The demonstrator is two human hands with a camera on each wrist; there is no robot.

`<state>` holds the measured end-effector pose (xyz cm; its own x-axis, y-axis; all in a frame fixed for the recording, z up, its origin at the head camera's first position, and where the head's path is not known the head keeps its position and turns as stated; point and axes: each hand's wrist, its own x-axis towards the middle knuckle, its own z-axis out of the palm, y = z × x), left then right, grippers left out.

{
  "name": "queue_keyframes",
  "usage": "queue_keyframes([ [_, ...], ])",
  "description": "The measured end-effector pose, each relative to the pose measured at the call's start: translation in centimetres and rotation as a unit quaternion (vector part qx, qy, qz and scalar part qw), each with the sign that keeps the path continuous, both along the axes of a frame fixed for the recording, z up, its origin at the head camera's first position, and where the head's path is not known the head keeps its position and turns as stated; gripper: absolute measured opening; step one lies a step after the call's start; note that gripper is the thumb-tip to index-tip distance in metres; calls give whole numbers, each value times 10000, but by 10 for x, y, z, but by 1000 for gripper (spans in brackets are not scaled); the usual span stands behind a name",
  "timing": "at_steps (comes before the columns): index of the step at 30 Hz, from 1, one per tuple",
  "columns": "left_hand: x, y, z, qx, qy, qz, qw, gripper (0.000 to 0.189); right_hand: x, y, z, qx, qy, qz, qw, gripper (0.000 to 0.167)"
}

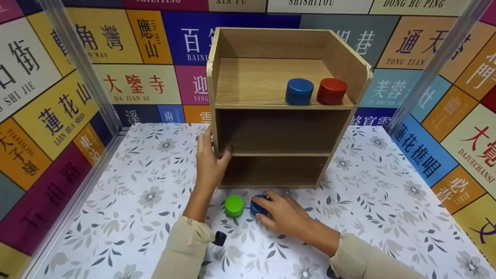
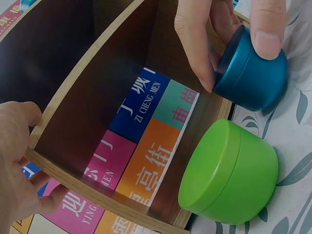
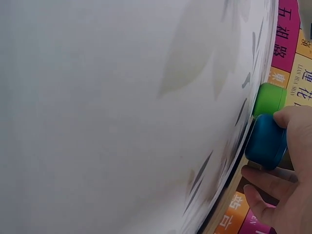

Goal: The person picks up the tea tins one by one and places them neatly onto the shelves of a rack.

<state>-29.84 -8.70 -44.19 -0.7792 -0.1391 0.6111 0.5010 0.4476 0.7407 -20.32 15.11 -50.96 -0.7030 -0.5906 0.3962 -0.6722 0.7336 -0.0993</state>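
My left hand (image 1: pixel 209 161) grips the left side panel of a small wooden shelf unit (image 1: pixel 285 154), thumb at the front edge and fingers on the outer side. In front of the shelf, my right hand (image 1: pixel 286 215) holds a small round blue tin (image 2: pixel 261 80) between thumb and fingers, partly covering it in the head view. Beside that tin, to its left, a bright green tin (image 1: pixel 234 206) stands on the floral tabletop. The right wrist view shows the held tin right by the green tin (image 3: pixel 269 100).
Another blue tin (image 1: pixel 299 92) and a red tin (image 1: pixel 332 92) stand side by side on the shelf's top level, toward the right. Below are two dark compartments. Printed wall panels (image 1: pixel 135 83) and clear upright posts (image 1: pixel 79 64) enclose the floral table (image 1: pixel 155 217).
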Motion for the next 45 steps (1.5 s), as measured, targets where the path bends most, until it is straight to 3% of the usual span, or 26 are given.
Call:
queue_keyframes([
  [12, 1, -1, 1, 86, -266, -126, 9995, 75, 5, 1, 15, -125, -290, -78, 9995, 48],
  [20, 0, -1, 1, 110, -247, -125, 9996, 73, 3, 2, 30, -252, -322, -98, 9991, 49],
  [34, 0, -1, 0, 94, -222, -131, 9996, 75, 5, 1, 46, -424, 79, 178, 9989, 46],
  [45, 0, -1, 0, 118, -190, -135, 9997, 75, 10, 1, 60, -445, 290, 70, 9986, 44],
])
